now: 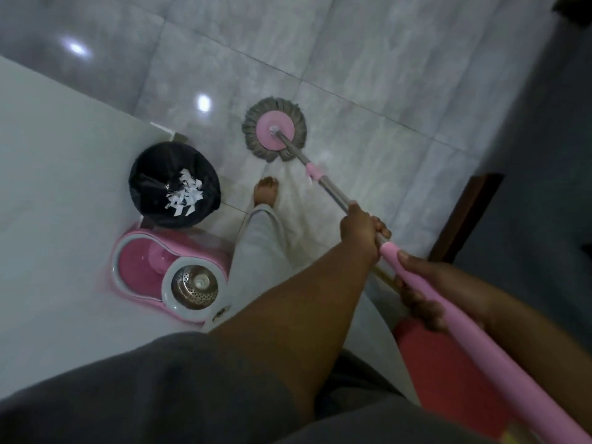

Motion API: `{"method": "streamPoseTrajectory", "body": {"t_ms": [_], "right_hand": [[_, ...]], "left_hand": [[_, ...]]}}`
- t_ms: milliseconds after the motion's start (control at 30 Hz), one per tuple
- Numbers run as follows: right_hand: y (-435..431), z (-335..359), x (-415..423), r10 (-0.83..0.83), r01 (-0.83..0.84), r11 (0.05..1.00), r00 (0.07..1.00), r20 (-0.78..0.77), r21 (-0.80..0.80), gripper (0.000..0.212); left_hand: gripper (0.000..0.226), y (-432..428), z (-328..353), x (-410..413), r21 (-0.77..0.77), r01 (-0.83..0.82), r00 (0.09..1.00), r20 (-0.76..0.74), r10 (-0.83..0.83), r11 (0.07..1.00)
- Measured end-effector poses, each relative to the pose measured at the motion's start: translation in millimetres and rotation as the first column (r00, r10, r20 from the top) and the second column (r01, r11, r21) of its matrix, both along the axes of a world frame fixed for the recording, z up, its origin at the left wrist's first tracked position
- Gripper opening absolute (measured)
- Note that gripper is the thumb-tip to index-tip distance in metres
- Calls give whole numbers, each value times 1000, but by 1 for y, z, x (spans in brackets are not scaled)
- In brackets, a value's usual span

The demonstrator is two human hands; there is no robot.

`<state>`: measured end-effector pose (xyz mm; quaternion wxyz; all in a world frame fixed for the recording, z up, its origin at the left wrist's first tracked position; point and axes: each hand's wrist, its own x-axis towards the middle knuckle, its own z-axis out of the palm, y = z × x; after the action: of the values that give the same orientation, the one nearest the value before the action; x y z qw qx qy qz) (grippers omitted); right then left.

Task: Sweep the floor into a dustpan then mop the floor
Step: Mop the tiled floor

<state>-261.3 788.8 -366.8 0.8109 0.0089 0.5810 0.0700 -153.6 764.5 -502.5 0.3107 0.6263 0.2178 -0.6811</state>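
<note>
at far left a pale white wall surface [48,187] fills the edge of the view. against its foot stands a pink and white plastic spin-mop bucket [134,251], with its round perforated steel wringer basket [194,291] at the near end. just beyond the bucket sits a round bin lined with a black plastic bag [150,174]; whether the two touch cannot be told. a heap of white paper shreds [185,195] lies inside the bin. to its right a bare foot [266,190] is planted on the glossy grey marbled tile floor [368,59], below a light grey trouser leg [259,245]. ahead of the toes the round mop head [274,133], a pink disc ringed with grey strands, lies flat on the tiles, well apart from the bucket. its steel pole [333,190] slants back to the right toward the person, passes a pink collar and runs into a thick pink grip sleeve [512,376]. the left hand [362,232] is wrapped around the steel part just ahead of the sleeve, fingers curled tight over the pole. the right hand [426,293] holds the pink sleeve closer to the body, thumb on top and fingers curled under it. beneath the hands a thin wooden stick [384,278] partly shows, and a red flat shape [448,373] lies low behind the sleeve; what it is cannot be told. at far right stands a dark brown wooden furniture leg [464,216].
</note>
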Motion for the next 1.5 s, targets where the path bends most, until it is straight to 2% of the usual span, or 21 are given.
{"method": "streamPoseTrajectory", "body": {"t_ms": [200,433,667,800,967,1133,1300,1367,1500], "right_hand": [[52,25,-37,-174,173,984,985,12,53,51],[21,11,-2,-241,237,969,970,45,72,45],[-88,-15,105,-136,138,990,990,38,-33,49],[-155,-44,179,-53,61,979,997,48,-194,44],[-192,-71,228,-90,116,951,991,102,-287,39],[-150,-78,201,-131,155,950,986,105,-272,39],[-50,-52,139,-200,200,953,980,24,-229,46],[2,-34,109,-226,219,961,974,-19,-171,48],[109,13,54,-354,351,934,934,-48,-75,53]], "left_hand": [[49,34,22,-47,16,298,952,-72,-297,954],[50,-3,22,-5,-19,393,917,-63,-394,919],[52,-112,11,103,-113,309,949,-22,-314,944],[56,-180,-5,177,-112,250,964,126,-236,962],[44,-219,-25,226,-85,171,971,185,-153,982],[42,-184,-30,202,-40,260,949,193,-247,965],[51,-88,-18,132,-50,442,882,204,-424,896],[57,-40,-9,98,-61,458,880,171,-443,887],[58,65,12,32,-47,594,804,33,-593,803]]}}
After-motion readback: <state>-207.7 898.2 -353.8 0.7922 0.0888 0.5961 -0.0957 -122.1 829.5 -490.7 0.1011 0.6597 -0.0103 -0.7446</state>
